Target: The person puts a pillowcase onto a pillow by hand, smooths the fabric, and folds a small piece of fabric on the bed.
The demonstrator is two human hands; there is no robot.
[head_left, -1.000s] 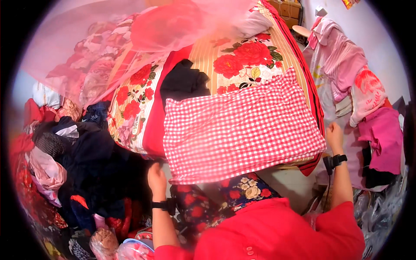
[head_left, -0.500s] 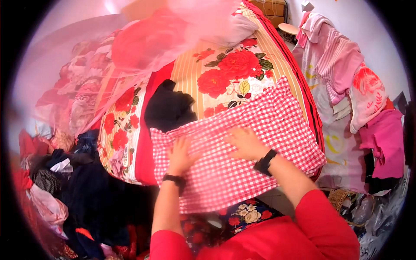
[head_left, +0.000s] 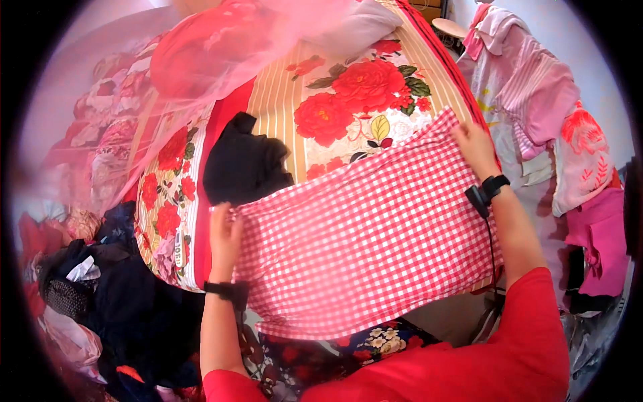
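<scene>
A red-and-white checked cloth (head_left: 362,241) lies spread in a rough rectangle over the near edge of the bed, its lower edge coming toward my lap. At its upper left corner is my left hand (head_left: 224,236), with the fingers curled round the edge. My right hand (head_left: 474,149) is closed on the upper right corner, and the fingertips are partly hidden. Both wrists wear black bands. Just beyond the cloth, near its upper left edge, a crumpled black garment (head_left: 245,161) rests on the flowered bedspread (head_left: 372,87).
Sheer pink netting (head_left: 221,60) hangs over the far left of the bed. Dark clothes (head_left: 144,301) are heaped at the left. To the right, pink garments (head_left: 536,94) drape along the wall side, with a magenta garment (head_left: 596,234) nearer. A pale pillow (head_left: 355,30) lies at the back.
My hands have moved apart from the middle of the cloth to its left and right edges, the right one also going farther up. The cloth looks flatter. The view has shifted slightly.
</scene>
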